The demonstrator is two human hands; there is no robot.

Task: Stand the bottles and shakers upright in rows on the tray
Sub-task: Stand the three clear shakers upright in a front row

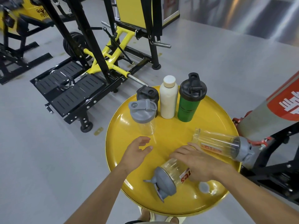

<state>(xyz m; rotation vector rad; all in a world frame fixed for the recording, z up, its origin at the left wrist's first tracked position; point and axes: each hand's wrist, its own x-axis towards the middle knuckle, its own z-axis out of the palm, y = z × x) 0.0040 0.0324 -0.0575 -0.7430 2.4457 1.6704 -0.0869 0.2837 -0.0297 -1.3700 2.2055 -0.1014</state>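
Observation:
A round yellow tray (pixel 218 110) carries the bottles. At its far edge a black shaker (pixel 146 92), a cream bottle (pixel 168 101) and a green shaker (pixel 188 104) with a black lid stand upright in a row. A clear shaker (pixel 143 117) with a grey lid stands upright in front of the black one. Two clear shakers lie on their sides: one at the right (pixel 221 144), one near me (pixel 171 175). My right hand (pixel 199 160) rests over the near lying shaker. My left hand (pixel 139 149) hovers open just below the upright clear shaker.
A small grey cap (pixel 204 187) lies on the tray's near right. Black and yellow gym machines (pixel 100 50) stand on the grey floor behind and to the left. A red and grey post (pixel 275 107) and a black frame stand at the right.

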